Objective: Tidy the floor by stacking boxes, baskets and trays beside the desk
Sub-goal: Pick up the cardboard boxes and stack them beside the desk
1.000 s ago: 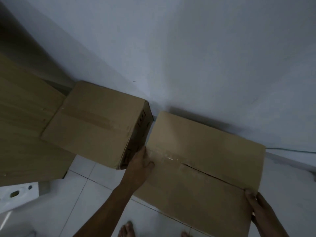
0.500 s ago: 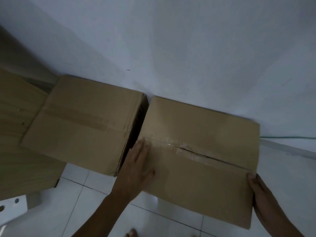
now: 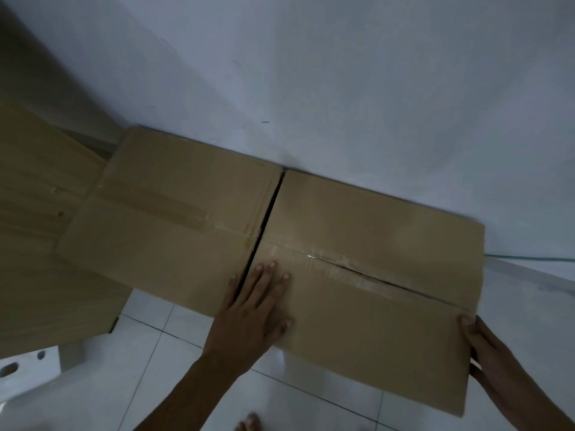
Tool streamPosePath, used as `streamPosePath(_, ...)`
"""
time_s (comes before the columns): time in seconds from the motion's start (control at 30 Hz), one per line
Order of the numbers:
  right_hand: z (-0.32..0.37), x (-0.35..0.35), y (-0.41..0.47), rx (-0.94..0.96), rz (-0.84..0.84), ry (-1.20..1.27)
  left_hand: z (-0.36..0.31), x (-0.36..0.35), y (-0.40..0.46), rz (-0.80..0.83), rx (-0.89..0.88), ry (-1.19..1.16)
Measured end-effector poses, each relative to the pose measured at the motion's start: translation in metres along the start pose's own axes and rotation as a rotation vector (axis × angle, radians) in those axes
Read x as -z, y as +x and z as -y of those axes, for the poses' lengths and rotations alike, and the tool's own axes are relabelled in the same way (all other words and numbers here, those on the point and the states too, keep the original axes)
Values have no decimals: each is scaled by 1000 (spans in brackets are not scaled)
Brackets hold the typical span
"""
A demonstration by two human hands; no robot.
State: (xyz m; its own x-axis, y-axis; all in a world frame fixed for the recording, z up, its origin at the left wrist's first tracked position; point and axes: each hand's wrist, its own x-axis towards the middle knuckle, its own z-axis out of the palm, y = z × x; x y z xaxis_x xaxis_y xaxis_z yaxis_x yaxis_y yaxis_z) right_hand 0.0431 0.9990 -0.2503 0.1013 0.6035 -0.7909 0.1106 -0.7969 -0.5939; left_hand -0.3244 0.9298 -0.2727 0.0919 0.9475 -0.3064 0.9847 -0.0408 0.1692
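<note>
Hands on right box beside left box: left hand flat, right hand gripping edge.

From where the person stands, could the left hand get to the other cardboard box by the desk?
Probably yes. The left hand lies flat at the left edge of the right box, and its outermost finger already crosses the narrow gap onto the left box. Nothing lies between them.
</note>
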Motion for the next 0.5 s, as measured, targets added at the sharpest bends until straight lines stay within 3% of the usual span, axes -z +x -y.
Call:
streamPosePath(0.23, 0, 0, 3, -33, 59, -87, 3, 0, 0, 15, -5, 6)
streamPosePath(0.5, 8, -3, -11, 91, -232, -625, -11, 29, 8, 111, 61, -124)
